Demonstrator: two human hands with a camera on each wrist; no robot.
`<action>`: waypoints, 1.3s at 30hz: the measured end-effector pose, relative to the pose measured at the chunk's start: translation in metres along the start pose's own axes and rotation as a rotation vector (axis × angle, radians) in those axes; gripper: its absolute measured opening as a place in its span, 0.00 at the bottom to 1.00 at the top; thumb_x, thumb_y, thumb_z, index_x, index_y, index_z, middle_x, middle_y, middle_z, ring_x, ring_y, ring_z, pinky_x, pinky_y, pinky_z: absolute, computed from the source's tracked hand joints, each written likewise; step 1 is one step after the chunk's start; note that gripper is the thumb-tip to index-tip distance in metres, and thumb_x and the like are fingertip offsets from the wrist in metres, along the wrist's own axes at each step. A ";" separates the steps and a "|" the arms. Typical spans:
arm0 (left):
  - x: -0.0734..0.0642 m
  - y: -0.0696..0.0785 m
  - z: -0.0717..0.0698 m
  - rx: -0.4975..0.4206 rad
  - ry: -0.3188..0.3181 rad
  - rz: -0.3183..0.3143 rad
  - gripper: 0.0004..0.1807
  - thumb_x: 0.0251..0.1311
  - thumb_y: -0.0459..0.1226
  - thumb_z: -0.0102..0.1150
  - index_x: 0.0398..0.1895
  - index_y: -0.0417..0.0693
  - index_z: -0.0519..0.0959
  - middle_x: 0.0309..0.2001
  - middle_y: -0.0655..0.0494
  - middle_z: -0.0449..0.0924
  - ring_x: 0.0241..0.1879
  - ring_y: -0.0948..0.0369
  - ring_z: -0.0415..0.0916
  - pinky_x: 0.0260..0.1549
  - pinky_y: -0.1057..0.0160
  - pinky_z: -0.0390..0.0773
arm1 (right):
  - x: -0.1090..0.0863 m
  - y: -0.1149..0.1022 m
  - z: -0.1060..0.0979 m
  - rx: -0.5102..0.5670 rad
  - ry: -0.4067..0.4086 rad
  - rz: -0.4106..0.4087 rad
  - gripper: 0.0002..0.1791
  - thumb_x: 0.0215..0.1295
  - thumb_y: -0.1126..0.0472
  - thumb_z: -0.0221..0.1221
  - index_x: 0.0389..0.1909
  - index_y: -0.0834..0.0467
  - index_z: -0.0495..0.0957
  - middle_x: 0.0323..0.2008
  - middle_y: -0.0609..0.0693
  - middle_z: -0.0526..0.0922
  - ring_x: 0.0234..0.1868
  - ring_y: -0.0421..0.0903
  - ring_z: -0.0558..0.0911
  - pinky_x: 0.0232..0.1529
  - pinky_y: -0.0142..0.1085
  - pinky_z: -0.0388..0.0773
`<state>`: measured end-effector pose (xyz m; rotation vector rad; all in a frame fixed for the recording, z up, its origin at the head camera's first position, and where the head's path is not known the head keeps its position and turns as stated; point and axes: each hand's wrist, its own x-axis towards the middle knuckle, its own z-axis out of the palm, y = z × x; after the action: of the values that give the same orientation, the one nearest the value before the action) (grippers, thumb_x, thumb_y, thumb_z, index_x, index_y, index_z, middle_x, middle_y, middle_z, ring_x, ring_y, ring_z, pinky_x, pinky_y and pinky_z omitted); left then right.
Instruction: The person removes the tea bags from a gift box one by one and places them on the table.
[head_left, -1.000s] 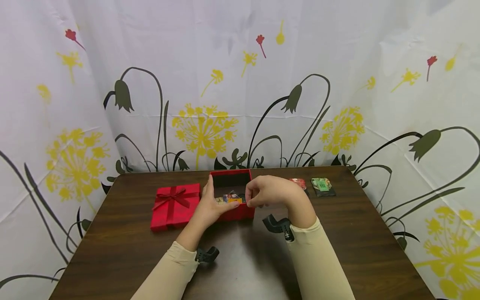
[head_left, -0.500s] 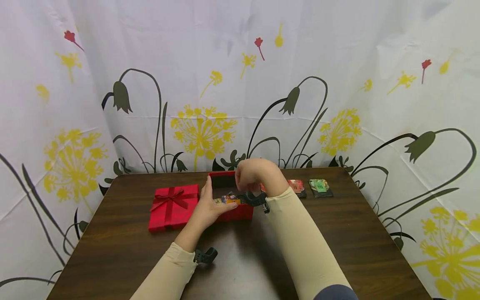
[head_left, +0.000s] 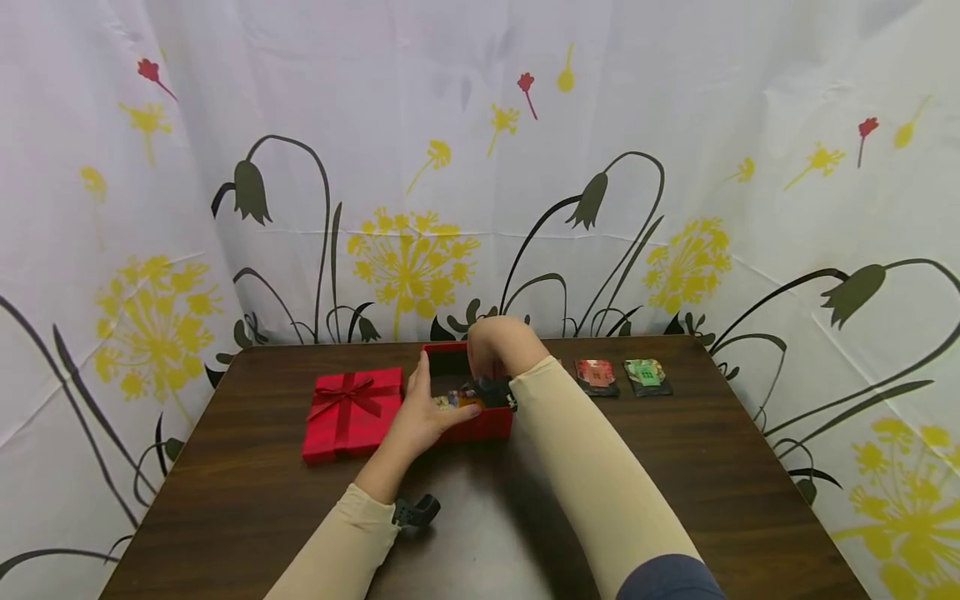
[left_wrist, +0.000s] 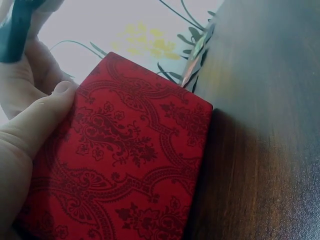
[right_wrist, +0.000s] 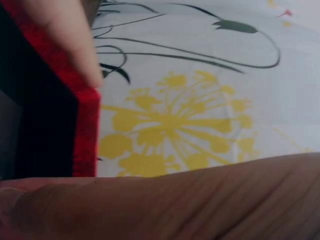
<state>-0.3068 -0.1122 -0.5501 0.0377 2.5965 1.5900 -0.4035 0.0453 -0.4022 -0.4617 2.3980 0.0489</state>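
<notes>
A red gift box (head_left: 483, 428) stands uncovered at the back middle of the table. My left hand (head_left: 415, 417) grips its left side, thumb at the front rim and fingers along the left wall. In the left wrist view the box's patterned outer wall (left_wrist: 120, 125) fills the middle, with the thumb (left_wrist: 47, 115) against it. My right hand (head_left: 501, 346) reaches down into the box from the right, wrist sharply bent; its fingertips and anything in them are hidden. Small colourful packets (head_left: 447, 401) lie inside. The right wrist view shows the box's red rim (right_wrist: 87, 130) beside my right hand (right_wrist: 115, 207).
The red lid (head_left: 375, 421) with a ribbon bow lies left of the box. To the right sit a red-topped packet (head_left: 597, 375) and a green-topped packet (head_left: 647, 375); another is mostly covered by the right wrist. A flowered curtain (head_left: 405, 100) hangs behind the table.
My right hand has moved from the box's right front corner left and down into the box, uncovering the red-topped packet. The left hand keeps its grip on the box.
</notes>
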 end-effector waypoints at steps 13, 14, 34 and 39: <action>0.000 0.001 0.004 -0.009 0.001 0.030 0.81 0.50 0.63 0.83 0.91 0.60 0.29 0.90 0.43 0.36 0.88 0.38 0.43 0.80 0.30 0.60 | 0.041 0.010 0.028 0.083 0.060 -0.222 0.10 0.70 0.58 0.71 0.49 0.46 0.95 0.45 0.38 0.91 0.45 0.39 0.86 0.48 0.38 0.88; 0.000 0.002 0.004 -0.013 0.001 0.034 0.81 0.51 0.62 0.83 0.91 0.60 0.29 0.90 0.43 0.36 0.88 0.38 0.43 0.80 0.30 0.60 | 0.044 0.011 0.031 0.093 0.055 -0.231 0.11 0.70 0.58 0.72 0.50 0.46 0.94 0.46 0.38 0.91 0.47 0.40 0.87 0.50 0.39 0.88; -0.003 0.000 0.000 -0.035 0.016 0.034 0.81 0.51 0.60 0.84 0.91 0.61 0.29 0.90 0.43 0.37 0.88 0.39 0.45 0.80 0.32 0.62 | 0.072 0.020 0.050 0.431 -0.051 -0.409 0.03 0.69 0.66 0.68 0.36 0.57 0.90 0.34 0.48 0.89 0.34 0.42 0.85 0.38 0.35 0.86; -0.001 -0.001 0.000 -0.014 0.009 0.051 0.82 0.51 0.62 0.84 0.91 0.57 0.28 0.90 0.41 0.37 0.88 0.40 0.44 0.80 0.32 0.61 | 0.071 0.024 0.049 0.517 -0.042 -0.464 0.05 0.70 0.64 0.65 0.37 0.58 0.89 0.33 0.48 0.88 0.36 0.45 0.83 0.43 0.39 0.85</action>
<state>-0.3056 -0.1134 -0.5511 0.0970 2.6117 1.6278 -0.4311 0.0532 -0.4876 -0.7359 2.0956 -0.7373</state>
